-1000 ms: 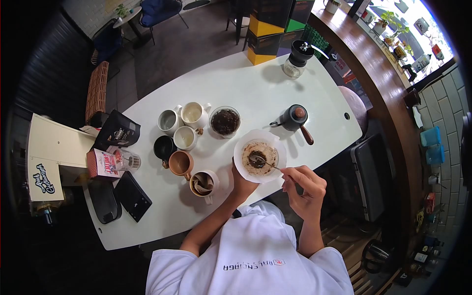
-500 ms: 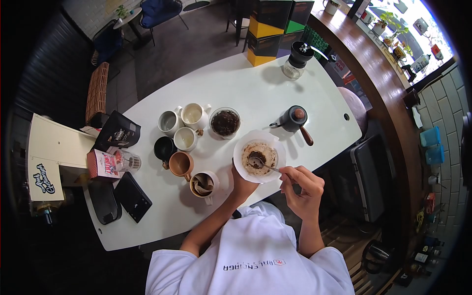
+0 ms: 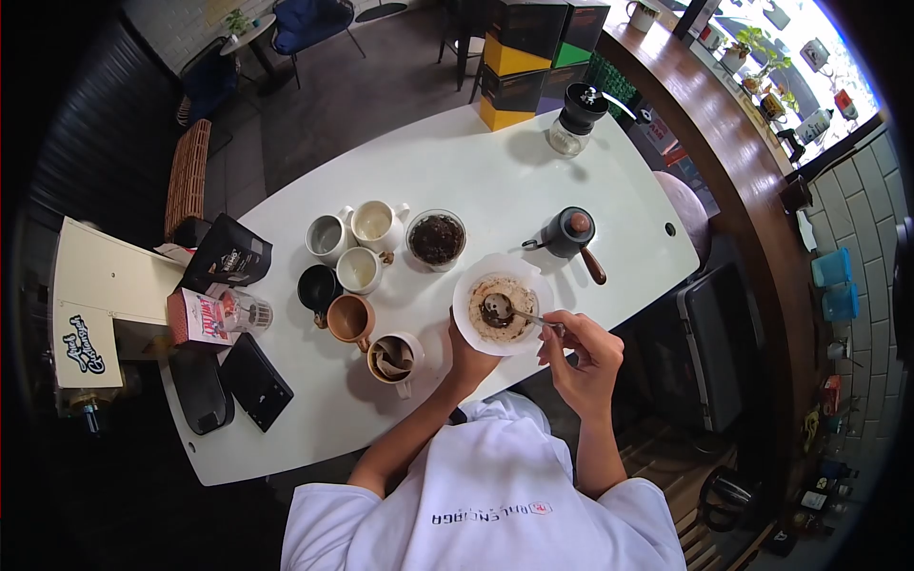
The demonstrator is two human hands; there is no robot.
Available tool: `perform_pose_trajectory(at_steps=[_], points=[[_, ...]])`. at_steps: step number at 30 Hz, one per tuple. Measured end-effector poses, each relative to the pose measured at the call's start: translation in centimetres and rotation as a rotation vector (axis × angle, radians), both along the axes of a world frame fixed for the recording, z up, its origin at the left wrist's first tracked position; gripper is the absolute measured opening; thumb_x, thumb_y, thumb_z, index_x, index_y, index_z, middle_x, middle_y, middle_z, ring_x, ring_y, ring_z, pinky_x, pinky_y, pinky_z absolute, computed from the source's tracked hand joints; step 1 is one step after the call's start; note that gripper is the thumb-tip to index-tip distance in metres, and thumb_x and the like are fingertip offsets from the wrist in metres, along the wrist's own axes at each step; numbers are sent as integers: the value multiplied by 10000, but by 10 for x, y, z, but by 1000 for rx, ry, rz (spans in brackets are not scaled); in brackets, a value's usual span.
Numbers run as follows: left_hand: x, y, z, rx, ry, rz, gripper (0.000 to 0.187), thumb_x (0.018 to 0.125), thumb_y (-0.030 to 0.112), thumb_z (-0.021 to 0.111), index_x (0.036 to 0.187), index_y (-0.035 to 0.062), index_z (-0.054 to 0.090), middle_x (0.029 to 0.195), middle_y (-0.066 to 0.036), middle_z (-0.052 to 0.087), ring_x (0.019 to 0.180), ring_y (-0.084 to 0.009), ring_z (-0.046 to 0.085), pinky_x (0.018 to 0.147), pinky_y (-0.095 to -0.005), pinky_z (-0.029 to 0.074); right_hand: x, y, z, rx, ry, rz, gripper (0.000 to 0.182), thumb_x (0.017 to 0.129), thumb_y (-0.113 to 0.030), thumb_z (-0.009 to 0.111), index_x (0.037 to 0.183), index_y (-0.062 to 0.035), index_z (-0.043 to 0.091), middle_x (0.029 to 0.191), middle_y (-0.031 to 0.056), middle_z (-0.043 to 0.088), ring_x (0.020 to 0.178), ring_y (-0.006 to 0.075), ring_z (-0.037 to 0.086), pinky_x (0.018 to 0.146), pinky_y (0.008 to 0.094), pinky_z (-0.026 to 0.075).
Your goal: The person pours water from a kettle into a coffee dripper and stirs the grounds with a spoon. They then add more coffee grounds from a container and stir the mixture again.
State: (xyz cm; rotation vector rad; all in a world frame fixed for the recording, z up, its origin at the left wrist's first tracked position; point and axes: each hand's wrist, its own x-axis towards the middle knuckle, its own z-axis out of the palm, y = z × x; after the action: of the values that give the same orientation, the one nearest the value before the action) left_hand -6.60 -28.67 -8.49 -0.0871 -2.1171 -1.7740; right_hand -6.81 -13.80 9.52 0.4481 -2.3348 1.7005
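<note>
A white paper coffee filter [image 3: 538, 285], smeared inside with wet brown coffee grounds, is held over the table's near edge. My left hand [image 3: 468, 354] is closed around its lower left side, the fingers partly hidden beneath it. Between the pinched fingers of my right hand [image 3: 583, 360] is a metal spoon [image 3: 526, 316], whose bowl dips into the dark grounds at the filter's middle. Just behind the filter stands a glass [image 3: 436, 238] filled with dark coffee grounds. A brown-rimmed mug [image 3: 407, 350] with a used paper filter inside is left of my left hand.
Several mugs [image 3: 350, 319] cluster on the white table [image 3: 286, 419]. A dark wooden-handled coffee pot [image 3: 571, 233] stands beyond the filter, and a hand grinder [image 3: 576, 119] farther back. Bags, a glass [image 3: 249, 309] and a black flat device [image 3: 255, 381] occupy the left end.
The spoon's bowl has turned and shifted slightly within the filter, and my right hand has moved a little up and left. My left hand stays in place.
</note>
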Motion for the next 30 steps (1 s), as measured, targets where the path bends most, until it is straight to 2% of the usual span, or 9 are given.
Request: perform_pose_trajectory(at_steps=[10,20,23,25,30], points=[[-2,1,2,14,-4,-3,750,719,54,864,1355,30,466,1256,-124,615,1160,-235,622,991,-382,509,-5,1,-9,125,40,2,104,841,27,758,905,75,691,753,82,665,569,104,633,509,219,508],[-1,0,6,10,3,-26,774,721,48,864,1372,32,447,1281,-124,596,1182,-231,605,1000,-382,502,-7,-3,-5,55,115,-83,94,826,8,769,872,57,704,723,73,666,552,107,624,509,219,473],[-1,-1,6,45,1,-33,752,733,42,854,1369,32,452,1277,-124,598,1180,-232,605,1001,-379,500,-8,-3,-4,134,159,-67,97,814,-4,777,866,45,712,704,79,659,555,119,622,513,229,454],[-2,-1,4,32,-11,-43,727,748,38,842,1365,31,457,1281,-124,596,1174,-232,607,1001,-374,497,-8,-3,-5,179,192,-41,105,806,-39,795,860,-1,713,681,72,619,515,152,571,478,283,433],[-1,-3,6,-13,7,-65,713,754,48,836,1361,32,464,1290,-127,589,1185,-234,596,1019,-385,479,-6,-2,-2,209,180,22,89,821,-30,774,873,0,707,649,70,573,483,170,536,453,303,413]])
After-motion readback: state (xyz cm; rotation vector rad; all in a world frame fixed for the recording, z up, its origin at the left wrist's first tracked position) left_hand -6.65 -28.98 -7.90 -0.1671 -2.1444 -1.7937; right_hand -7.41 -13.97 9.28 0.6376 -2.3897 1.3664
